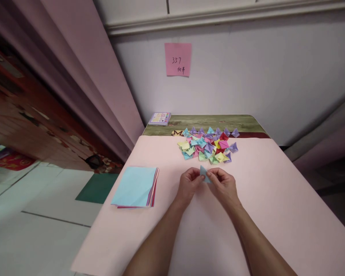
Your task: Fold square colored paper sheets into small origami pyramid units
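Both hands meet over the middle of the pink table [276, 214], pinching one small light blue folded paper piece [204, 173]. My left hand [189, 184] grips its left side with curled fingers. My right hand [224, 184] pinches its right side. Just beyond the hands lies a pile of several finished folded paper shapes [208, 146] in purple, blue, yellow, green and red. A stack of flat paper sheets [135, 187], light blue on top, lies to the left of my left hand.
A pack of coloured paper [160, 118] sits on the green strip at the table's far edge. A pink note [178, 59] is stuck on the white wall. Pink curtains [83, 76] hang at the left, above a tiled floor.
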### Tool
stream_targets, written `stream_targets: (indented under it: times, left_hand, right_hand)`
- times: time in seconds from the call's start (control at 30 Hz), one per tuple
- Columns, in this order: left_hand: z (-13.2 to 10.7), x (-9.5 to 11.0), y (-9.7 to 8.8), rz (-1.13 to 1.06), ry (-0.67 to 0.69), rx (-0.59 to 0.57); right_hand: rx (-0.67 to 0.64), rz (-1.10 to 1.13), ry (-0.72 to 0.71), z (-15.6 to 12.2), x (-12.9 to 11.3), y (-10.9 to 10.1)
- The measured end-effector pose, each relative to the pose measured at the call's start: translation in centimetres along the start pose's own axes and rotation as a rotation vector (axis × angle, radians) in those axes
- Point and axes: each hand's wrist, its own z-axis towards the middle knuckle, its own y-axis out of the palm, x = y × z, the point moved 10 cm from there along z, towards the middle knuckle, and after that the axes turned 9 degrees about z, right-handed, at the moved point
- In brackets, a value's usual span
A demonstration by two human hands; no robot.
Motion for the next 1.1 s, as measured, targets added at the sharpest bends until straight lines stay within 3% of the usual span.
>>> stream_targets:
  times: [0.17, 0.37, 0.53, 0.8, 0.97, 1.1]
  left_hand:
    - [-0.1, -1.1, -0.3, -0.056, -0.131, 0.021]
    - [0.3, -1.3, -1.0, -0.201, -0.117, 0.066]
    - [0.3, -1.0, -1.0, -0.149, -0.083, 0.057]
    - [0.2, 0.1, -1.1, 0.020, 0.035, 0.073]
    - [0.2, 0.2, -0.7, 0.060, 0.043, 0.056]
    - [0.1, 0.4, -0.9, 0.057, 0.028, 0.055]
  right_hand:
    - [0.009, 0.044, -0.056, 0.0, -0.3, -0.1]
    - [-0.003, -0.165, -0.255, -0.6, -2.8, 0.2]
    - [-0.001, -0.281, -0.368, -0.8, -4.2, 0.5]
    - [-0.032, -0.386, -0.373, -0.8, -3.8, 1.0]
    - [-0.058, -0.328, -0.332, -0.6, -3.2, 1.1]
    - [-0.135, -0.411, -0.402, -0.8, -3.7, 1.7]
